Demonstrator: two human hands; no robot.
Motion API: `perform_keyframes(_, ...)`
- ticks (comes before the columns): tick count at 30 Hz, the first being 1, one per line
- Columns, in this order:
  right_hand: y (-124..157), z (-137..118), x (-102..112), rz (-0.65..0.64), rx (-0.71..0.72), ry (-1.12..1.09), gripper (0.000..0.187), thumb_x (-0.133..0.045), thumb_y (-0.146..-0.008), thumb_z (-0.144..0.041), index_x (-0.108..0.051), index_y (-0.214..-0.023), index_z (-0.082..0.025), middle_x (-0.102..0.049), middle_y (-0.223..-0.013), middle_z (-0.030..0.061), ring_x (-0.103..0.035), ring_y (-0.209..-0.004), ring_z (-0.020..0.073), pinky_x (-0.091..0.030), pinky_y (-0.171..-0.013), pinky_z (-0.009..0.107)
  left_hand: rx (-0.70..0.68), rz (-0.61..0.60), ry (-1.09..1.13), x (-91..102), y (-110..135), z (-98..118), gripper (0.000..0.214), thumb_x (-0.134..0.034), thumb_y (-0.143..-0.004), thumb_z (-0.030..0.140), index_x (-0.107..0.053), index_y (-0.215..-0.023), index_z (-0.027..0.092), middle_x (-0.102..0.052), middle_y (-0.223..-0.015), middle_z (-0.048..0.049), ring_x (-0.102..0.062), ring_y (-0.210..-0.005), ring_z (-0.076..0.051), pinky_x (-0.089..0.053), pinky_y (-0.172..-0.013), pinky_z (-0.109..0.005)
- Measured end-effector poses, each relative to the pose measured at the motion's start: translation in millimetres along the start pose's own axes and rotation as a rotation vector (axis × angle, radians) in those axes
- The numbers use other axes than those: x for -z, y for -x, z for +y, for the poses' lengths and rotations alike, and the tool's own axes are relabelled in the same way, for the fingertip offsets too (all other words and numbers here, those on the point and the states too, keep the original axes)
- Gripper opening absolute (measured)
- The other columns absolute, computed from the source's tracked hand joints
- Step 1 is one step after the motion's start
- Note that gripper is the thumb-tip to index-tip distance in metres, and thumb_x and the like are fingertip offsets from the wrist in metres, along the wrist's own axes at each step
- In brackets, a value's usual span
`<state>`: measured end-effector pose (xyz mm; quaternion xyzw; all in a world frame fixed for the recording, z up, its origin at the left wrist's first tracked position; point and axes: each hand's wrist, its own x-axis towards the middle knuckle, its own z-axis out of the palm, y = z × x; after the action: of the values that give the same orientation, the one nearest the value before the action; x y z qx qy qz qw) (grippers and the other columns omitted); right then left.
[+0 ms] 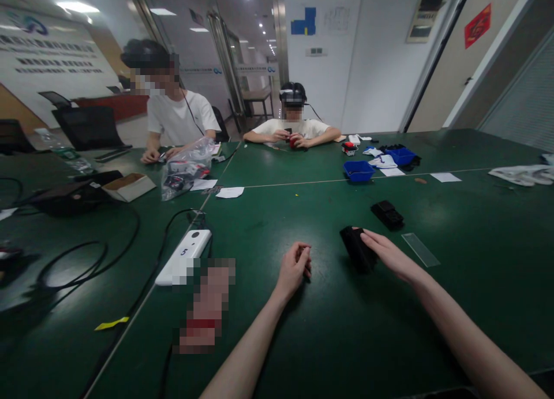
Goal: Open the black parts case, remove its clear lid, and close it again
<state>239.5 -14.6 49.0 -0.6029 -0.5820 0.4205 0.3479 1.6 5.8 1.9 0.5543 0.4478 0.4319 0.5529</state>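
My right hand (pixel 381 249) grips a black pouch (pixel 357 250) by its upper right edge, thumb and fingers closed on it just above the table. Further back and to the right lies a second black pouch (pixel 387 214) of similar size. A clear flat strip (pixel 420 250) rests on the table just right of my right hand. To the left of the held pouch, and apart from it, is my left hand (pixel 296 265). Its fingers are curled in with the thumb against them, and nothing shows in it.
On the green table (pixel 277 214), a white power bank (pixel 184 257) with cables and a blurred flat item (pixel 208 306) lie left. A plastic bag (pixel 186 168), open box (pixel 130 186) and blue tray (pixel 358 171) stand farther off. Two people (pixel 182 113) sit across the table.
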Motion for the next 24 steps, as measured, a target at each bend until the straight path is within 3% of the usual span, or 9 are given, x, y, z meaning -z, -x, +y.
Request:
perform_keyframes(4, 0.7, 6.4, -64.0, -0.076, -0.134, -0.513, 0.049, -0.046, -0.080, -0.053, -0.051, -0.121, -0.025, -0.064, -0.110, 0.0044, -0.060, -0.094, 0.0215, -0.048, -0.078, 0.034, 0.014, -0.032, -0.018, -0.1, 0.4, -0.4, 0.033, -0.045, -0.081, 0.042, -0.053, -0.095, 0.014, -0.052, -0.064, 0.0010, -0.053, -0.049, -0.010, -0.043, -0.039, -0.019)
perform_keyframes(8, 8.8, 11.9, -104.4, -0.040, -0.095, -0.671, 0.047, -0.049, -0.079, -0.054, -0.052, -0.114, -0.023, -0.063, -0.106, 0.0034, -0.058, -0.096, 0.0191, -0.044, -0.083, 0.031, -0.032, -0.004, -0.076, 1.4, -0.1, -2.1, 0.028, -0.043, -0.082, 0.039, -0.055, -0.081, 0.014, -0.050, -0.055, 0.0034, -0.048, -0.041, -0.008, -0.039, -0.038, -0.018)
perform_keyframes(14, 13.3, 17.6, -107.3, -0.052, -0.047, -0.565, 0.044, -0.044, -0.082, -0.053, -0.050, -0.114, -0.023, -0.062, -0.103, 0.0037, -0.057, -0.090, 0.0189, -0.044, -0.079, 0.032, -0.016, 0.013, -0.036, 2.2, 0.6, -3.2, 0.022, -0.044, -0.082, 0.036, -0.052, -0.080, 0.016, -0.048, -0.049, 0.0057, -0.046, -0.035, -0.009, -0.036, -0.035, -0.018)
perform_keyframes(18, 13.7, 15.7, -107.0, -0.031, -0.025, -0.501, 0.042, -0.041, -0.085, -0.051, -0.048, -0.115, -0.022, -0.059, -0.109, 0.0044, -0.055, -0.097, 0.0191, -0.042, -0.085, 0.033, -0.028, 0.011, 0.039, 3.1, 2.5, -0.2, 0.025, -0.044, -0.081, 0.040, -0.053, -0.083, 0.016, -0.048, -0.052, 0.0055, -0.047, -0.038, -0.009, -0.037, -0.037, -0.019)
perform_keyframes(24, 16.7, 7.7, -105.4, -0.040, 0.075, -0.353, 0.034, -0.037, -0.088, -0.044, -0.051, -0.110, -0.022, -0.060, -0.110, 0.0053, -0.054, -0.102, 0.0189, -0.039, -0.093, 0.035, -0.089, 0.043, -0.073, 4.8, 1.7, 2.8, 0.025, -0.052, -0.078, 0.039, -0.054, -0.075, 0.015, -0.047, -0.055, 0.0047, -0.044, -0.043, -0.007, -0.036, -0.041, -0.018)
